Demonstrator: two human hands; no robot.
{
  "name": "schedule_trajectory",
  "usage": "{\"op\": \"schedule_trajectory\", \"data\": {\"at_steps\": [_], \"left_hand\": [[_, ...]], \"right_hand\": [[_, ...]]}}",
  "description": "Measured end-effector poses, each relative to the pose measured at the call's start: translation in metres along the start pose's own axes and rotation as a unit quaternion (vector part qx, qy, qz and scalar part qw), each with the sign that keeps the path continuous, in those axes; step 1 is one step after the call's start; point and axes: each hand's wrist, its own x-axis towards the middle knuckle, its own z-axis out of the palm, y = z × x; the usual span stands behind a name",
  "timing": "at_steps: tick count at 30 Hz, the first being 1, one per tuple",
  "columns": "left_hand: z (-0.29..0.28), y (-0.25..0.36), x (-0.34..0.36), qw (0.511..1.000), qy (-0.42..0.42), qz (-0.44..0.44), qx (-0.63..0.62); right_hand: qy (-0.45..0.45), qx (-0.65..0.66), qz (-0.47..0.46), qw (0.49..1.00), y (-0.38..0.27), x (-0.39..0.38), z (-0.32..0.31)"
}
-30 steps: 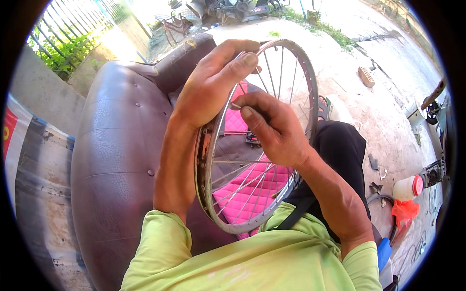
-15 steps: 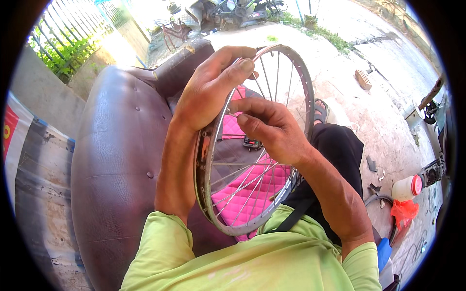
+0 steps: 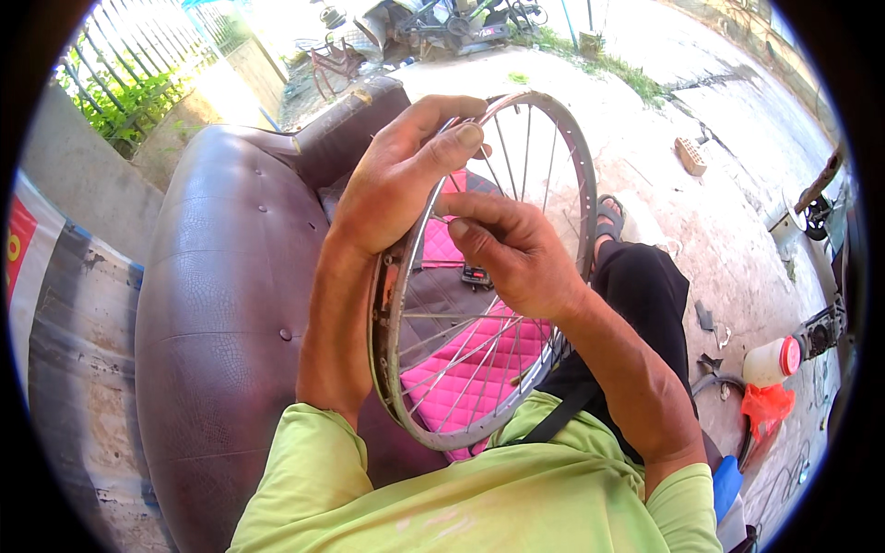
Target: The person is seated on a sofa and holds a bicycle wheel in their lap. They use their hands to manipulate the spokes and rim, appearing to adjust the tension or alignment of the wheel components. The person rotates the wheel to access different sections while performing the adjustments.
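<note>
A bare spoked wheel rim (image 3: 580,157), worn and greyish with no tyre on it, stands tilted upright before my chest. My left hand (image 3: 401,166) is closed round the rim's upper left part, thumb on the near side. At the rim's left inner edge, my right hand (image 3: 507,244) pinches with thumb and forefinger at the end of a thin spoke (image 3: 443,219). The other right fingers curl under, partly hidden. Several spokes cross the wheel's lower half, over a bright pink quilted cloth (image 3: 461,387). Beyond them a small dark device (image 3: 476,276) lies on the seat.
A brown buttoned leather sofa (image 3: 221,304) fills the left side. On the concrete floor at right are a brick (image 3: 690,157), a white tub with a red lid (image 3: 772,360), an orange plastic bag (image 3: 767,405) and a black tyre (image 3: 737,392). Scrap and bike parts (image 3: 461,28) lie far ahead.
The view has shifted very slightly, and the wheel with both hands sits a little lower in it. Both grips look the same.
</note>
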Motion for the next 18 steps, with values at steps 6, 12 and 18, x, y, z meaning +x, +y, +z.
{"op": "schedule_trajectory", "data": {"at_steps": [6,12,18], "left_hand": [[-0.002,-0.002,0.003,1.000,-0.004,-0.002,0.006],[0.000,-0.002,0.003,1.000,0.000,0.000,0.000],[0.003,0.002,0.003,1.000,0.009,-0.007,-0.002]], "right_hand": [[0.028,0.031,0.018,0.999,-0.002,0.003,0.005],[0.037,0.039,0.019,0.998,0.002,0.003,0.006],[0.055,-0.005,0.035,0.998,-0.006,0.003,0.006]]}}
